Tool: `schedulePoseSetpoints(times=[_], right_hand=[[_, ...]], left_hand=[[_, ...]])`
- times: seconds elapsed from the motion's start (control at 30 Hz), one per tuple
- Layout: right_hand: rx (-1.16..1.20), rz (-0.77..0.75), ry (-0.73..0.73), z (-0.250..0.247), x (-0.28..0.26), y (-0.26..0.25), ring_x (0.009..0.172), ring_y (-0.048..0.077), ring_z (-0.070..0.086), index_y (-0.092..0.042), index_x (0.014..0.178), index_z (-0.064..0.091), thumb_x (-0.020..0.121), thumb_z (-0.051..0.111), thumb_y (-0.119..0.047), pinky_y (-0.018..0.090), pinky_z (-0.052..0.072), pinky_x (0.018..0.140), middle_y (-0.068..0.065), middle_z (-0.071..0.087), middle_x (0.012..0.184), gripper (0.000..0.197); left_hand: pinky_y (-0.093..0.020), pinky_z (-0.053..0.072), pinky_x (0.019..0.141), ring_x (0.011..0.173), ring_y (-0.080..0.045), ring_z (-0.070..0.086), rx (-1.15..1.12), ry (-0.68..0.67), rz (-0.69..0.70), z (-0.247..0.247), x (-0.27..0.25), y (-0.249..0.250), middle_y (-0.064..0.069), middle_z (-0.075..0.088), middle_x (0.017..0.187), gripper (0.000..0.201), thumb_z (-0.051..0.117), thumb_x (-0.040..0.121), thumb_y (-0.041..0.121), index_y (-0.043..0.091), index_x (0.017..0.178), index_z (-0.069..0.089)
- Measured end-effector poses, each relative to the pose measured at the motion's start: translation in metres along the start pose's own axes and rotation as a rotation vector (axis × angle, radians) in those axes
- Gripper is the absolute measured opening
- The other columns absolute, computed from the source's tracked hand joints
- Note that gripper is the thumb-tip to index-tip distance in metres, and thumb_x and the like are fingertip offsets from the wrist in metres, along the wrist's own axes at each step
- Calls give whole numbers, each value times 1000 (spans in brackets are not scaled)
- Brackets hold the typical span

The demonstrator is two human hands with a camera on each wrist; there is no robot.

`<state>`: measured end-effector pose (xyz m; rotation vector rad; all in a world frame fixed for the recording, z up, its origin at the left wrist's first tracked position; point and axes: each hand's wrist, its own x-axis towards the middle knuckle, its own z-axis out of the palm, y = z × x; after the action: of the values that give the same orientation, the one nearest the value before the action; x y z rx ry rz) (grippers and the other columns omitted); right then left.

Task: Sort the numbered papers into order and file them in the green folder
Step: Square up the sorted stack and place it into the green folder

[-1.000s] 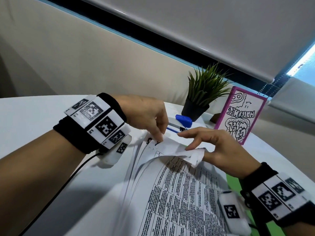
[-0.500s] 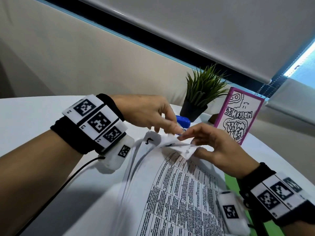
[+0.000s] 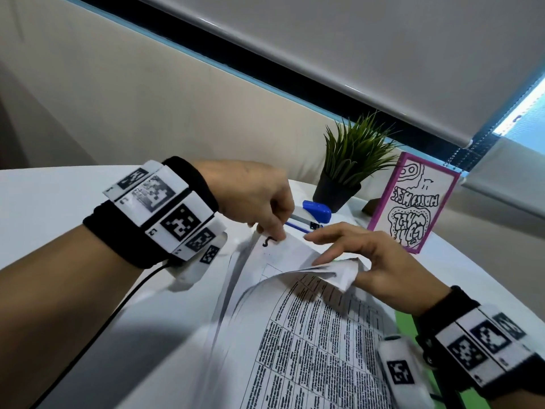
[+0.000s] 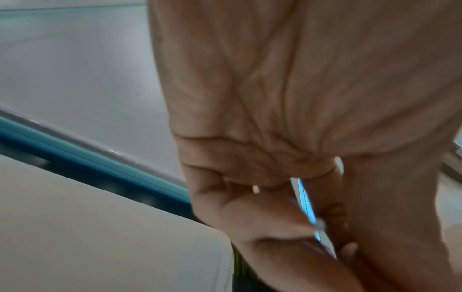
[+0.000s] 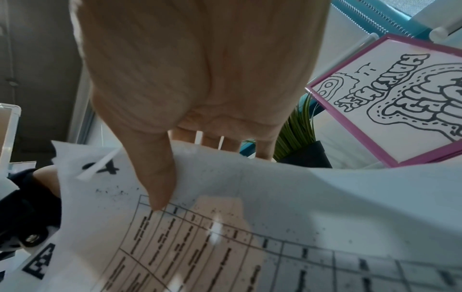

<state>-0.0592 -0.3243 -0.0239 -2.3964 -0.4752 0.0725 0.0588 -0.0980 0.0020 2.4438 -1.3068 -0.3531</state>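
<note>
White printed papers (image 3: 309, 349) with tables lie fanned on the white tabletop (image 3: 44, 208), beside the green folder (image 3: 405, 321). The left hand (image 3: 256, 199) pinches their top corner; the right hand (image 3: 380, 261) grips the curled upper sheets. Thin sheets may crease or slip. Handwritten "4" and perhaps "5" are readable.

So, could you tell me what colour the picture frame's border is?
The picture frame has a pink-purple border, clearest in the right wrist view.

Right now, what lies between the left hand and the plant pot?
In the head view, a blue stapler lies on the table between the left hand and the black plant pot. A blue pen lies just beside it.
</note>
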Motion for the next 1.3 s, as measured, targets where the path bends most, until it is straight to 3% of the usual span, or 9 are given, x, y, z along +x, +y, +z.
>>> schedulePoseSetpoints(times=[0.13,0.3,0.47,0.67,0.83,0.97,1.07,1.17,1.3], right_hand=[[-9,15,14,-1,0,-2,110,7,63,-18,90,78,79,76,-4,23,46,96,-11,70,113,18],[86,-6,38,-2,-3,1,88,20,70,-10,90,75,78,77,-6,31,54,83,2,74,92,12],[281,-14,82,-1,-6,2,80,24,67,-12,116,59,79,72,-2,25,52,73,14,69,89,40],[166,-30,38,-1,-5,2,91,20,68,-9,84,77,75,79,-5,26,52,81,3,71,94,10],[123,-3,48,1,-5,-2,108,15,65,-8,76,77,72,80,-3,24,51,92,-3,71,108,7],[76,29,42,1,-5,-4,120,5,58,-9,75,77,72,81,-2,16,43,99,-13,68,118,9],[53,38,36,1,-4,-4,121,1,56,-10,77,78,72,81,0,13,41,99,-17,67,121,11],[90,40,65,2,-4,-5,116,4,61,-8,78,78,72,80,-7,18,46,97,-14,70,117,6],[94,54,97,0,-7,-4,113,6,64,-10,82,79,71,79,-18,27,49,99,-12,72,114,14]], left_hand=[[-11,41,54,56,0,53,-181,11,109,-2,-3,7,9,63,65,27,65,88,41,18,73,68],[-18,50,58,62,-6,61,-261,37,54,-1,-1,8,7,68,71,42,51,93,52,19,74,69],[-20,45,55,62,-5,66,-22,-2,-57,6,1,-8,7,73,79,12,71,84,36,25,80,69],[-9,38,46,60,-4,65,7,27,-49,5,4,-5,8,72,74,11,75,80,25,24,71,69],[-17,42,51,55,-3,63,29,33,-81,7,3,-5,6,73,77,13,79,76,30,24,78,68],[-16,42,49,54,-4,58,35,34,-37,6,2,-2,4,71,72,18,76,79,32,25,66,67],[-22,45,56,56,-3,57,-9,55,8,4,1,3,8,66,68,20,70,85,38,24,70,66],[-20,41,57,59,-5,57,-5,55,16,4,2,7,9,61,68,26,60,92,43,24,75,65],[-19,46,56,58,-7,65,-94,18,15,6,3,7,13,64,58,35,56,95,40,18,69,61]])
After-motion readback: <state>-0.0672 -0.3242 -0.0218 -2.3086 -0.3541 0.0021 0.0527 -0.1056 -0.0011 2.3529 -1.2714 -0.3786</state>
